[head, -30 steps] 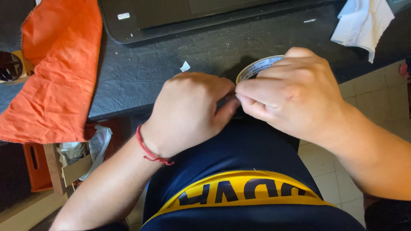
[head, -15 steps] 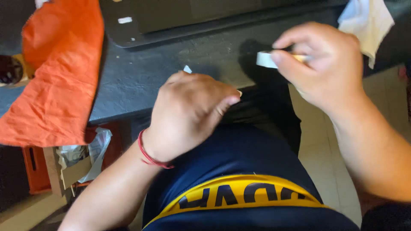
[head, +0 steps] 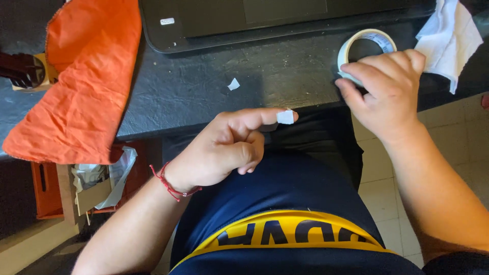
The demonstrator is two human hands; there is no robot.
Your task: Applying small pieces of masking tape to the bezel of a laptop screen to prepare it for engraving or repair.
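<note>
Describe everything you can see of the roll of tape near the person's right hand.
The roll of tape is a pale, whitish ring with a round hollow core, looking like paper or masking tape. It stands tilted on its edge on the dark countertop, hole facing the camera, just in front of a black flat device and beside a crumpled white tissue. The right hand touches its lower edge with the fingers; the lower part is hidden behind them.

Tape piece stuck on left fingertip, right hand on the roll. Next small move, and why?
Probably let go of the tape roll: it already rests on the dark counter, and the right hand would be free to help place the small tape piece on the left hand.
</note>
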